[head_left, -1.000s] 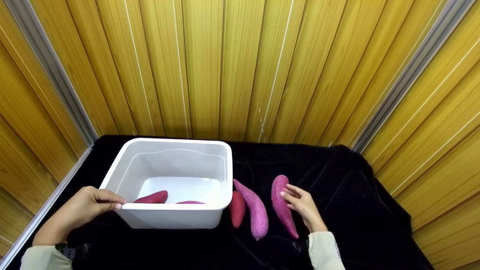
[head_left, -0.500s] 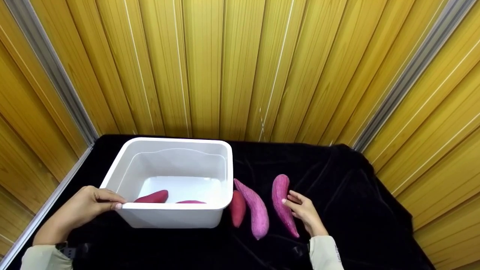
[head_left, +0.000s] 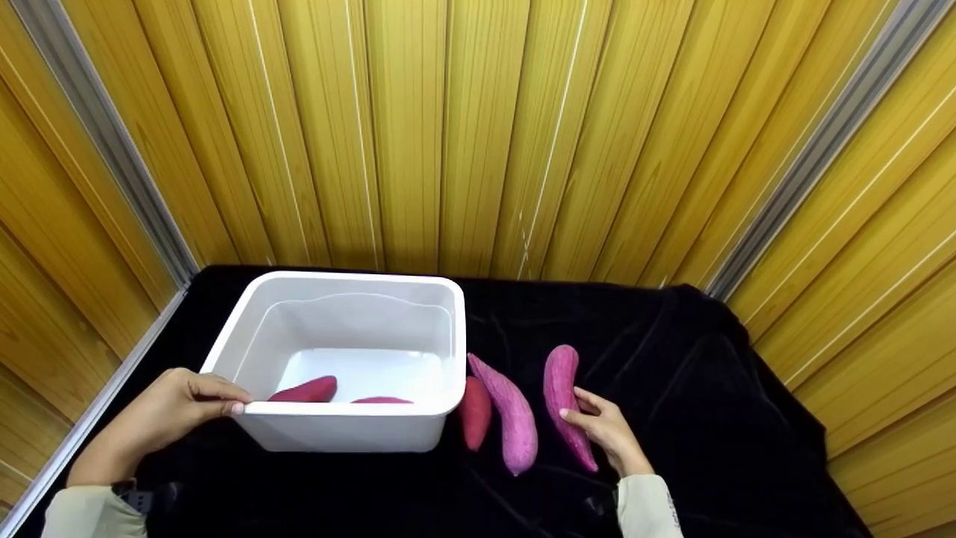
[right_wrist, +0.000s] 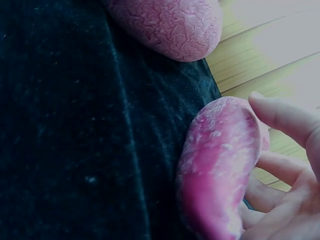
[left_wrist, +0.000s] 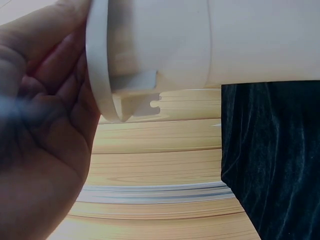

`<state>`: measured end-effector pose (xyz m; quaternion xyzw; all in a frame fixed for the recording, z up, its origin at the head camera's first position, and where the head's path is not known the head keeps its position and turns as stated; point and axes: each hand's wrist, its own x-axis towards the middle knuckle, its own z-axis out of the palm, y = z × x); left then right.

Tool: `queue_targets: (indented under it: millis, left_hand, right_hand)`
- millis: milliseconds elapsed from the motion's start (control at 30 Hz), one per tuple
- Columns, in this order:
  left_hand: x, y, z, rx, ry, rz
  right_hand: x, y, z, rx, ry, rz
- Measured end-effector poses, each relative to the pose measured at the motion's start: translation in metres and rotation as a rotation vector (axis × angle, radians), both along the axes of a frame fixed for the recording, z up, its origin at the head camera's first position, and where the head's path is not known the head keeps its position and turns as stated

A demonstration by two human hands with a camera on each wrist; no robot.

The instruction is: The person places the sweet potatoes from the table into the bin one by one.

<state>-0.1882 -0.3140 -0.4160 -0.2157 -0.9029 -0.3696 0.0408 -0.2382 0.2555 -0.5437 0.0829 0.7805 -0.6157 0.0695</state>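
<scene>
"What's the right hand [head_left: 609,430] gripping?"
"The deep-pink sweet potato [head_left: 559,381], thumb across it and fingers along its other side. It lies on the black cloth [head_left: 724,426]."
"And the left hand [head_left: 183,400]?"
"That one pinches the near-left corner of the white bin's rim [head_left: 343,409]."
"Anything between them?"
"A pale-pink sweet potato [head_left: 517,430], and a small red one [head_left: 475,415] just beside the bin."
"Inside the bin?"
"A red piece [head_left: 310,390] near the front left, plus another [head_left: 382,400], mostly hidden by the front wall."
</scene>
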Motion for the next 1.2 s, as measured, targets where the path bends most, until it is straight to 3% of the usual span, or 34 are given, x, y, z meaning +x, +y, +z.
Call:
queue_targets:
  millis: [433, 833, 1200]
  left_hand:
    - [0.0001, 0.0016, 0.0026, -0.009, 0.008, 0.006]
    - [0.0012, 0.0012, 0.0008, 0.003, 0.032, -0.015]
    - [-0.0002, 0.0014, 0.0005, -0.027, 0.000, 0.018]
  right_hand:
    - [-0.0008, -0.0012, -0.0069, 0.129, 0.048, -0.031]
    - [0.0030, -0.0029, -0.0065, 0.154, 0.043, -0.016]
    - [0.0041, -0.0047, -0.0076, 0.185, 0.045, -0.030]
